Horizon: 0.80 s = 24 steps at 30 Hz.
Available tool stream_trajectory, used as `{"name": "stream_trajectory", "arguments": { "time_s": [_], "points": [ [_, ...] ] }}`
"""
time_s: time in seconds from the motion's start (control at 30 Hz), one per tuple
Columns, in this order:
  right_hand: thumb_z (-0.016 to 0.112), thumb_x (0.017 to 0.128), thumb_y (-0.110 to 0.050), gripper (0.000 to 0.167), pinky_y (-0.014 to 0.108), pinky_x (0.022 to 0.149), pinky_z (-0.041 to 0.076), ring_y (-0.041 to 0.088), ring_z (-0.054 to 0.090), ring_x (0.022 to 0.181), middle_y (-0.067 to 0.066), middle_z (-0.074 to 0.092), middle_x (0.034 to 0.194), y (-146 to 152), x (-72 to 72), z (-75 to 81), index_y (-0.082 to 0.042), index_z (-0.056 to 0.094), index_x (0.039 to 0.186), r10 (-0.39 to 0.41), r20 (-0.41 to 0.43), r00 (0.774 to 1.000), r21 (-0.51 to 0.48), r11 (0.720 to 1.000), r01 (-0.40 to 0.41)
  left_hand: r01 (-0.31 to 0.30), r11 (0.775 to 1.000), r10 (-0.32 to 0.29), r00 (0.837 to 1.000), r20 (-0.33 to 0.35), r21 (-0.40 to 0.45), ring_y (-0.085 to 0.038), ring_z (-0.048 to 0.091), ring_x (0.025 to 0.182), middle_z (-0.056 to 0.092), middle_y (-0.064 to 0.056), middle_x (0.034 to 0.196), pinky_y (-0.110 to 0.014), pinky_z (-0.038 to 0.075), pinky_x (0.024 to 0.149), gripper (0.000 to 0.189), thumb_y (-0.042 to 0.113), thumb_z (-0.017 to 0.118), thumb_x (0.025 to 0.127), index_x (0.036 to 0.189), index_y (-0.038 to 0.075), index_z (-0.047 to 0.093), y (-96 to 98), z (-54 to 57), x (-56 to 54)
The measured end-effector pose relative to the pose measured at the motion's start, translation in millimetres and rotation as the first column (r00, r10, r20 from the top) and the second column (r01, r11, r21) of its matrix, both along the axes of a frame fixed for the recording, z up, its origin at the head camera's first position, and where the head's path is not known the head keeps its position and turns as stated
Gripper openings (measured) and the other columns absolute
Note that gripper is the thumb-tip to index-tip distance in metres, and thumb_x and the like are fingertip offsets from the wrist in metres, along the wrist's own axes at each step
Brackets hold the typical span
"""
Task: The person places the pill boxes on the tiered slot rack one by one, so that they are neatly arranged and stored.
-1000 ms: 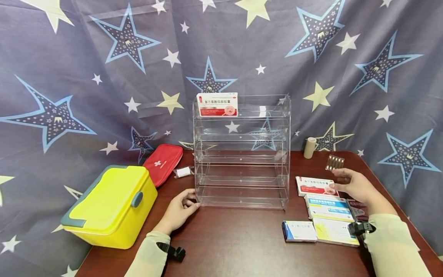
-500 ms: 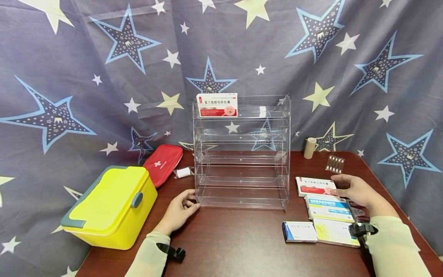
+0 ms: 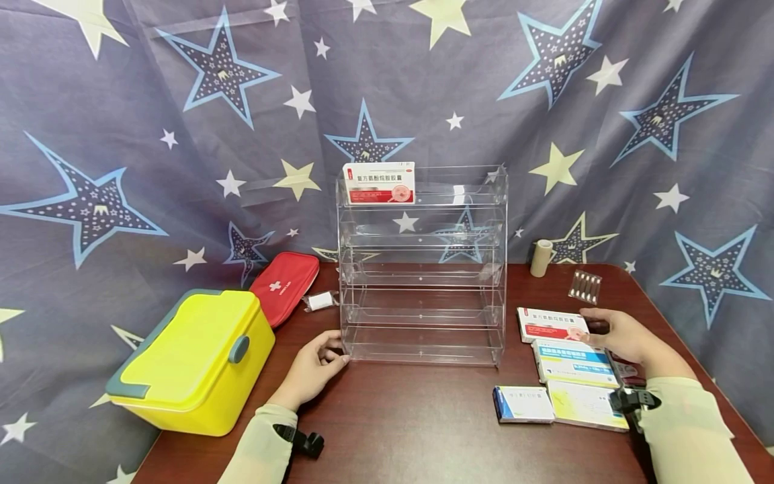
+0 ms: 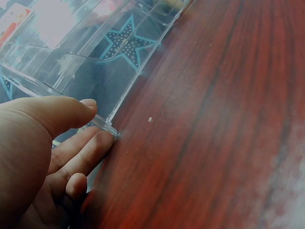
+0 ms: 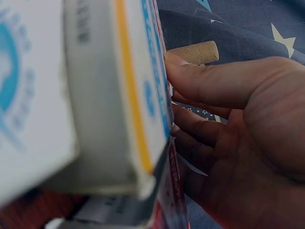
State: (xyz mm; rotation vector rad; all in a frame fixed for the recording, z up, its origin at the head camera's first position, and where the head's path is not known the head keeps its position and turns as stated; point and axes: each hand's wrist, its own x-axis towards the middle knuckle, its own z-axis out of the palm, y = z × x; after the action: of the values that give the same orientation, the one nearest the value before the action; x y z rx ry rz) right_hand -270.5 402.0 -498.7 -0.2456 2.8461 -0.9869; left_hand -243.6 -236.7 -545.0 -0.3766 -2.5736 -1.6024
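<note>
The right hand (image 3: 619, 333), thumb and fingers slightly parted, pinches the right end of the red-and-white box (image 3: 550, 324), at the tabletop's (image 3: 423, 430) right, just beyond the blue-and-white box (image 3: 573, 364). Its smooth card should be light, stiff, easily dented; the short ends suit gripping. The left hand (image 3: 310, 370) pinches the rack's (image 3: 421, 353) near left corner: rigid clear plastic, probably slippery.

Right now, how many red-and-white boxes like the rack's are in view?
2: one red-and-white box at the top left of the rack; a second box on the table, at the right hand. Any underneath would be hidden.
</note>
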Motion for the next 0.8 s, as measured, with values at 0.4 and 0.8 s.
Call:
{"name": "stream_trajectory", "arguments": {
  "time_s": [0.4,0.8],
  "points": [
    [0.084,0.089,-0.008,0.065,0.050,0.084,0.057,0.047,0.062,0.111,0.033,0.061,0.124,-0.5,-1.7,-2.6,0.011,0.046,0.138,-0.052,-0.054,0.997,-0.077,0.996,0.048,0.012,1.000,-0.012,1.000,-0.009,-0.003,-0.022,0.068,0.080,0.069,-0.016,0.106,-0.027,0.055,0.070,0.045,-0.005,0.077,0.091,0.132,-0.007,0.061,9.7,25.6,12.8],
    [0.073,0.094,-0.001,0.033,0.031,0.064,0.055,0.028,0.061,0.087,0.020,0.062,0.104,-2.8,6.1,16.0,0.005,0.054,0.121,-0.170,-0.118,0.978,-0.126,0.980,0.156,0.008,1.000,-0.008,1.000,-0.017,0.001,-0.016,0.069,0.082,0.070,-0.010,0.109,-0.027,0.055,0.072,0.047,0.006,0.083,0.091,0.134,0.006,0.064,-1.7,-3.0,-2.3]
  ]
}}
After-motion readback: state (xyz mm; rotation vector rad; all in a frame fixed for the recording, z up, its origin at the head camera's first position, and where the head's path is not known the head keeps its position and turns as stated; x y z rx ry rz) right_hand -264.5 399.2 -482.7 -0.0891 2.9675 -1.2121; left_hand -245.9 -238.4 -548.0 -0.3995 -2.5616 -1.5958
